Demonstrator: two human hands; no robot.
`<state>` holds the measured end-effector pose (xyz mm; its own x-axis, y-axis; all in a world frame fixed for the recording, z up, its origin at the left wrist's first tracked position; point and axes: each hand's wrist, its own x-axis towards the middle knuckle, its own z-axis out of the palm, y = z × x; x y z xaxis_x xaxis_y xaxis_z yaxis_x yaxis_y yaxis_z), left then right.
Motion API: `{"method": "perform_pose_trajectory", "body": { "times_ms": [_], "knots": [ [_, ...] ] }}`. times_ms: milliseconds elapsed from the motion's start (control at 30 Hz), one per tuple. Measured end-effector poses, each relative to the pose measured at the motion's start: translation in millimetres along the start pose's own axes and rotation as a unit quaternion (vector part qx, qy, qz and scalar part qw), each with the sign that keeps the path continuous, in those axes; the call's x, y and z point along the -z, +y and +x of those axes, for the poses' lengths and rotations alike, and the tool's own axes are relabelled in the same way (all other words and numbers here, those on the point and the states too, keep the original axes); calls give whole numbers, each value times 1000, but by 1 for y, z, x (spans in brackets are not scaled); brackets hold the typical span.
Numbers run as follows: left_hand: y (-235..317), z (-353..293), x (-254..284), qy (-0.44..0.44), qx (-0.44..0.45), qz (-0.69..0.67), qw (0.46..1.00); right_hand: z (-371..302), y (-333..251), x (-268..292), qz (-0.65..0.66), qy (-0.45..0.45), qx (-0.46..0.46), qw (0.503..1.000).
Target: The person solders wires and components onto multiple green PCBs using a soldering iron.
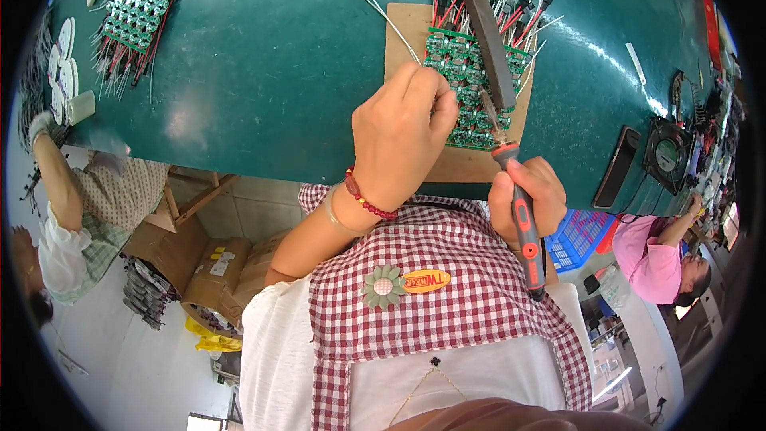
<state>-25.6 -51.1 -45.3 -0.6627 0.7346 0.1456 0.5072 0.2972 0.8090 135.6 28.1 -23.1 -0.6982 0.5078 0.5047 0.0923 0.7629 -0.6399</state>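
My left hand (403, 128) is closed in a pinch over the left edge of a green circuit board panel (451, 52). Thin white wires (389, 21) stick out beyond its fingers; the fingertips themselves are mostly hidden. A red and grey soldering iron (524, 227) is gripped in my right hand (541, 198), its tip pointing down at the panel's small components. Whether the tip touches a joint I cannot tell. Red, black and white leads with black connectors (523, 12) fan out from the panel's far edge. A dark, long bar (481, 24) lies across the panel, which rests on a brown board (404, 24).
Another wired panel (148, 0) lies at the far left of the green table (271, 56). To the right are a phone (618, 166) and a small black fan (669, 144). Co-workers sit at both sides. Cardboard boxes (215, 271) and a blue crate (578, 238) stand below.
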Motion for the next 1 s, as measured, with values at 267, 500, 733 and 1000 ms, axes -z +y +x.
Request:
{"method": "perform_pose_trajectory", "body": {
  "times_ms": [267,500,733,1000],
  "knots": [
    [2,-1,0,-3,2,-10,1000,0,-1,2,14,26,9,1000],
    [3,1,-1,8,1,-14,1000,2,0,2,12,1,-1,1000],
    [1,-2,18,18,46,-60,997,-4,0,14,30,41,16,999],
    [-13,-19,44,17,138,-102,985,0,4,31,202,55,-166,964]
  ]
}}
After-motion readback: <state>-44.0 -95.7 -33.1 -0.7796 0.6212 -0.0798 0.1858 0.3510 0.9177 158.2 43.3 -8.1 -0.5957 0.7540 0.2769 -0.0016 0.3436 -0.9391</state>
